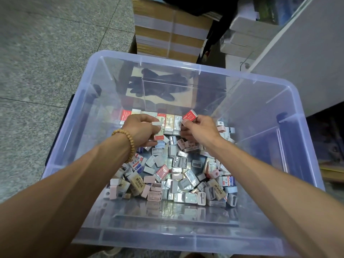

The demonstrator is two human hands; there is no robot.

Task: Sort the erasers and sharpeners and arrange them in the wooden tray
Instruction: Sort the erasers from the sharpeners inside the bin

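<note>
A clear bluish plastic bin (78, 127) holds a loose heap of erasers and sharpeners (173, 174) on its floor. Along the far wall stands a neat row of erasers (168, 121) in red and beige wrappers. My left hand (140, 130), with a bead bracelet on the wrist, grips a red and white eraser (158, 135) at the row's left part. My right hand (200, 130) pinches a red-wrapped eraser (189, 115) just above the row's right end. No wooden tray is in view.
The bin sits on a speckled stone floor (46, 53). Behind it stand stacks of bundled paper (171, 34). A white cabinet (307, 62) rises at the right, with boxes beside it.
</note>
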